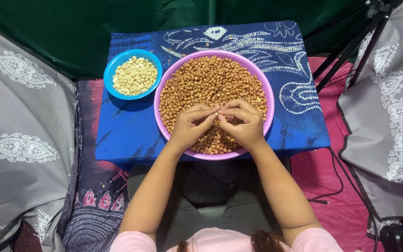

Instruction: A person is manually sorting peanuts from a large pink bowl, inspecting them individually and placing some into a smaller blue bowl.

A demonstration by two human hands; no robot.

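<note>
- A seated person works over a wide pink bowl (166, 74) heaped with brown, skin-on peanuts (211, 84), set on a low table draped in a blue patterned cloth (127, 130).
- The left hand (190, 126) and right hand (243, 125) meet above the near half of the bowl, fingertips pressed together around a single pale peanut (216, 115) pinched between them.
- Both hands are narrowly closed: thumbs and forefingers grip the nut, the other fingers curled in. Whether its skin is fully off is too small to tell.
- To the far left, just beside the pink bowl and touching its rim, a smaller blue bowl (110, 70) holds pale skinned peanuts (135, 75).
- Judged from the grip, the step goes best with a light rolling rub between thumb and forefinger, so the papery skin slips off without splitting the kernel.
- Keeping the hands low over the pink bowl would let loose skins and any dropped nut fall back into the heap, not onto the cloth.
- Grey patterned fabric (19, 140) hangs at both sides, a green backdrop (117, 23) stands at the far edge, and black tripod legs (350, 46) with a trailing cable (336, 186) cross the pink cloth (341, 205) at the right.
</note>
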